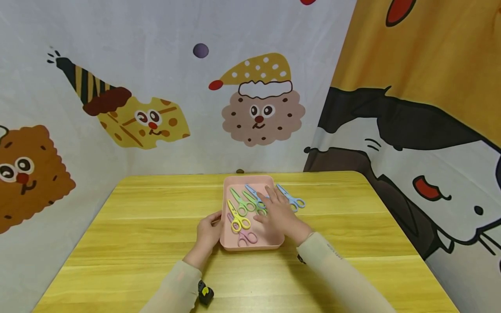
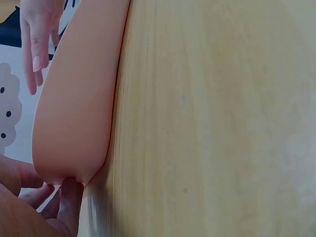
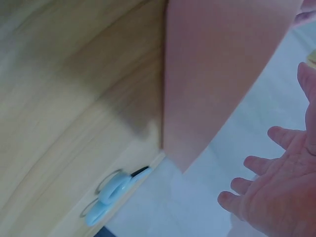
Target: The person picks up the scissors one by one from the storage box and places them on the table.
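A pink tray (image 1: 250, 180) lies on the table with several small scissors in it. Yellow scissors (image 1: 238, 221) rest over pink scissors (image 1: 245, 238) near its front left. Farther back are green scissors (image 1: 242, 206) and, partly covered by the right hand, blue scissors (image 1: 252, 191). My left hand (image 1: 208, 232) grips the tray's left side, thumb and fingers against its wall (image 2: 74, 98). Over the tray's right half hovers my right hand (image 1: 279, 213), fingers spread, nothing held. Other blue scissors (image 1: 291, 198) lie on the table just right of the tray.
The tray stands on a yellow wood-grain table (image 1: 156, 217) near its back edge. Behind hangs a curtain (image 1: 156, 65) printed with cartoon figures. A small black device (image 1: 205, 293) is at the left wrist.
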A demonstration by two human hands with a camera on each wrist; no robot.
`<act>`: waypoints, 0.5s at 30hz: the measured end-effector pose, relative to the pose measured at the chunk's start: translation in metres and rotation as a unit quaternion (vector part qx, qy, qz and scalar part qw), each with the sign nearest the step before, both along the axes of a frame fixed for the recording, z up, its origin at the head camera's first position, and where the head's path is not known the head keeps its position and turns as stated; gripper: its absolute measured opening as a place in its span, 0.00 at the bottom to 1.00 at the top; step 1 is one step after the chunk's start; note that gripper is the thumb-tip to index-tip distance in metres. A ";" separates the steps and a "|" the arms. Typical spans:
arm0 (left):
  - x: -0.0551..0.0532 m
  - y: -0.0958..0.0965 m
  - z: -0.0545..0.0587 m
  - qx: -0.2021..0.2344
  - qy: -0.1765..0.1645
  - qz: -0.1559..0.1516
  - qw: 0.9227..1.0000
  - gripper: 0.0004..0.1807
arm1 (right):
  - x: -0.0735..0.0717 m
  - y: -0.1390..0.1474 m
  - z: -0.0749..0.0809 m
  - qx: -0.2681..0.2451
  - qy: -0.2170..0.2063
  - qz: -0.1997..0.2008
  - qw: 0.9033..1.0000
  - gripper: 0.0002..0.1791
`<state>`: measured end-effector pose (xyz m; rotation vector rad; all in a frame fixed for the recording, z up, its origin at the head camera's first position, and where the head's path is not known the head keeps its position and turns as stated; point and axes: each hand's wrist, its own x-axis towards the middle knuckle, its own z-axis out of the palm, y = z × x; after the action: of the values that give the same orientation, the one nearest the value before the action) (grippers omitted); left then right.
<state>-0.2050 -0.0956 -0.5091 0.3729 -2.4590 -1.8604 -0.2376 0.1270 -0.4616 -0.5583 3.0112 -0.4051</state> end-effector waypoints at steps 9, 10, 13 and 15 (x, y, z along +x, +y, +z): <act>0.000 -0.001 -0.001 -0.002 0.000 0.000 1.000 0.19 | 0.014 -0.021 0.000 0.011 0.011 0.043 0.999 0.45; 0.000 -0.001 -0.001 -0.002 0.000 0.001 1.000 0.19 | 0.016 -0.022 0.000 0.012 0.015 0.049 0.999 0.45; 0.000 0.000 0.000 0.000 -0.001 0.001 1.000 0.19 | 0.020 -0.027 0.000 0.021 0.023 0.063 0.998 0.46; 0.000 0.000 0.000 -0.001 0.001 0.000 1.000 0.19 | 0.022 -0.030 -0.002 0.024 0.025 0.065 0.997 0.45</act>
<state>-0.2050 -0.0957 -0.5090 0.3708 -2.4584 -1.8575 -0.2158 0.0973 -0.4632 -0.7671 2.9998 -0.3134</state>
